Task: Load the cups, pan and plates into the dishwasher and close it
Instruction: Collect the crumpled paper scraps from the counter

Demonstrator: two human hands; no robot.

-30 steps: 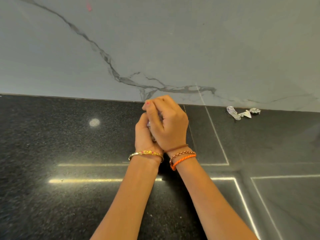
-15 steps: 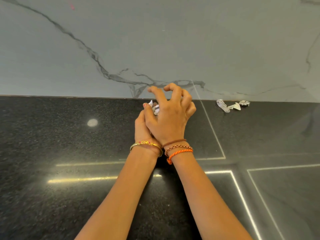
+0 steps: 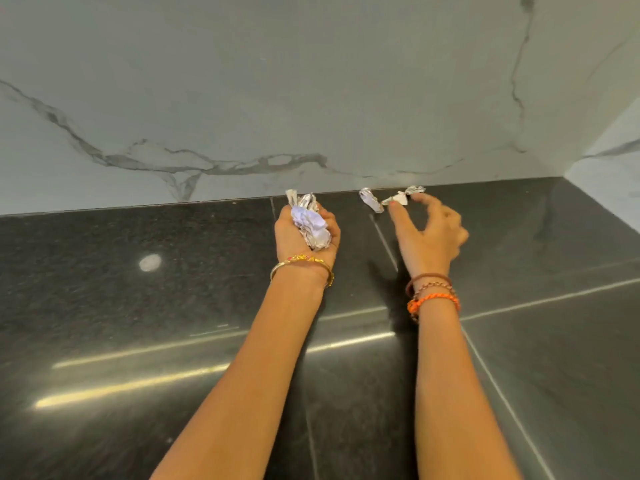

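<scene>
crumpled foil wad (image 3: 310, 223) gripped in left hand (image 3: 304, 233); right hand (image 3: 429, 233) (fingers spread) touches scraps (image 3: 388, 200).

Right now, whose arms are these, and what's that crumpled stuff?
A person wears a camera on the head, so you look down along their own arms. The left hand grips a crumpled wad of paper and foil. The right hand is open, its fingers reaching for small foil scraps that lie on the black countertop, close to the marble wall. Both wrists wear bracelets. No cups, pan, plates or dishwasher show here.
</scene>
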